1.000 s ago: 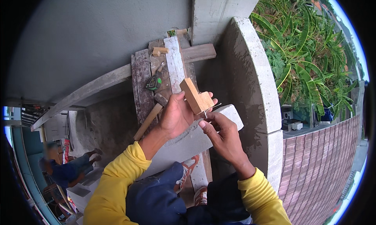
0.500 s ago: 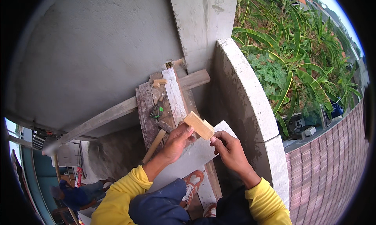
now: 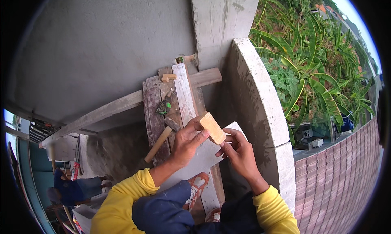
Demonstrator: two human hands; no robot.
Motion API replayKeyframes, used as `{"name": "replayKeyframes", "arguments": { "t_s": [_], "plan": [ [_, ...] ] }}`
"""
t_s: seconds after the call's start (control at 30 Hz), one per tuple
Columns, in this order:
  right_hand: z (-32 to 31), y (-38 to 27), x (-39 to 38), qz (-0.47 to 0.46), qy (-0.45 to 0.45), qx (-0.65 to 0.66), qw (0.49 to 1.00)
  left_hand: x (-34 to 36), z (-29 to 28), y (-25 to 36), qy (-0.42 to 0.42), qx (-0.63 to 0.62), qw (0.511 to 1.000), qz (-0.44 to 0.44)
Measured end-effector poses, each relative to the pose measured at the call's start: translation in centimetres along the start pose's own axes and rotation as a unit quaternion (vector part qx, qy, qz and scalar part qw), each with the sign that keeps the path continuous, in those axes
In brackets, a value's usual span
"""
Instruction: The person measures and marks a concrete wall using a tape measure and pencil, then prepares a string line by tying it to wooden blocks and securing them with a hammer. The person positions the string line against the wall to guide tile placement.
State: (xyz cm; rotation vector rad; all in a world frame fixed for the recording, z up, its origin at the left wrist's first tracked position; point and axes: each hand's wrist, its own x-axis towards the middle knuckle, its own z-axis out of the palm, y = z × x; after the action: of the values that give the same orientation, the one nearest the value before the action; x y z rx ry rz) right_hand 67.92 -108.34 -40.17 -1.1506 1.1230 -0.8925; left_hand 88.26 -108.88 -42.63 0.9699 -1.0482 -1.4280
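A small pale wooden block [image 3: 213, 127] is held up over the planks. My left hand [image 3: 185, 147] grips it from the left, thumb on the near face and fingers behind. At its lower right corner, the curled fingertips of my right hand [image 3: 239, 154] pinch the edge. Beneath both hands lies a flat light-grey panel [image 3: 205, 157]. Left of my left hand, a hammer [image 3: 159, 143] with a wooden handle rests on the boards. Farther off are a green and black tape measure [image 3: 164, 106] and some small wood pieces [image 3: 168, 77].
I am on narrow wooden planks [image 3: 185, 101] crossed by a long timber beam [image 3: 110, 109]. A grey plastered wall [image 3: 114, 42] rises at left, a curved concrete parapet [image 3: 262, 91] at right. Down at the lower left, another person [image 3: 77, 189] is below. Plants and a tiled roof lie beyond the parapet.
The block has turned in my fingers, tilting more steeply and showing a broader face. My right fingers have curled in closer at its lower corner. The view has shifted slightly.
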Motion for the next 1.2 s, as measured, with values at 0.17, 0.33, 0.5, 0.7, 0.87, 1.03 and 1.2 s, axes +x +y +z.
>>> {"name": "replayKeyframes", "arguments": {
  "t_s": [0.17, 0.33, 0.5, 0.7, 0.87, 1.03, 1.2],
  "plan": [
    [-0.8, 1.7, 0.3, 0.074, -0.068, -0.051, 0.994, 0.2, 0.5, -0.1, 0.024, -0.090, 0.995, -0.048],
    [-0.6, 1.7, 0.7, 0.060, -0.076, 0.005, 0.995, 0.8, 1.1, -0.1, 0.089, -0.135, 0.983, -0.091],
    [-0.2, 1.6, 0.6, 0.049, -0.103, -0.050, 0.992, 0.4, 0.7, -1.0, 0.114, -0.137, 0.979, -0.100],
    [0.4, 1.6, 0.0, 0.007, -0.106, -0.149, 0.983, 0.5, 1.3, -0.5, 0.071, -0.191, 0.970, -0.135],
    [1.5, 1.1, -0.5, -0.038, -0.132, -0.232, 0.963, 0.3, 2.2, -0.8, 0.148, -0.151, 0.973, -0.093],
    [2.1, 0.7, -0.8, -0.094, -0.143, -0.246, 0.954, 0.1, 2.6, 0.0, 0.153, -0.150, 0.973, -0.088],
    [3.0, 1.0, -1.8, -0.112, -0.107, -0.266, 0.951, 0.5, 2.2, -0.5, 0.145, -0.120, 0.976, -0.111]
  ]
}}
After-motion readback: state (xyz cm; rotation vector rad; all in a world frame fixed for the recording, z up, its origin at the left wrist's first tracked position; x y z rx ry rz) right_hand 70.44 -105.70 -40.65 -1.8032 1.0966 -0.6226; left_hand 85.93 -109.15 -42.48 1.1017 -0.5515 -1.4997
